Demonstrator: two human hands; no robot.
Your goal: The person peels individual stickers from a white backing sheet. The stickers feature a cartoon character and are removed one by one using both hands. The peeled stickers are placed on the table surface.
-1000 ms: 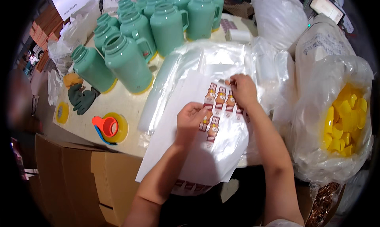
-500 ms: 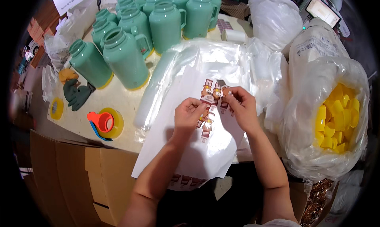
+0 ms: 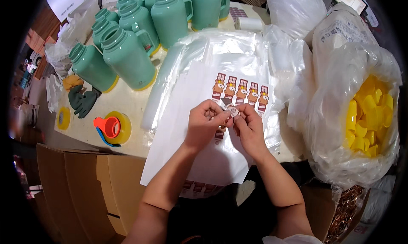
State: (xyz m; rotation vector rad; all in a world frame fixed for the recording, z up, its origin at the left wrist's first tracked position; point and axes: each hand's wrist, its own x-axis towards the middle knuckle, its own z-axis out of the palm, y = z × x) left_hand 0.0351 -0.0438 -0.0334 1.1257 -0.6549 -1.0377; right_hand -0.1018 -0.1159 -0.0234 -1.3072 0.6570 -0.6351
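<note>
A small printed sticker (image 3: 232,111), pale with dark markings, is at the centre of the frame, held just above a white sheet. The left hand (image 3: 203,125) and the right hand (image 3: 251,131) meet at it, each with a narrow pinch of thumb and fingers on its edges; the fingertips nearly touch and hide part of it.

Beneath the hands, the white sheet (image 3: 172,144) slants across the middle. Just above the hands, a row of five brown-and-maroon bear stickers (image 3: 241,91) runs along the sheet; part of another shows below the fingers. The sheet lies over clear plastic film (image 3: 174,63) on a cream table (image 3: 78,131).

At upper left stand many glossy green jugs (image 3: 129,61) with handles, open mouths and yellow bases. Below them, left of centre, are a dark green glove (image 3: 83,101) and a yellow tape roll (image 3: 124,134) with an orange-red ring (image 3: 109,125) on top. A white roll (image 3: 250,24) lies at upper centre.

At right, an open plastic bag (image 3: 321,129) holds curved yellow pieces (image 3: 369,116). A brown cardboard box (image 3: 76,180) fills the lower left.
</note>
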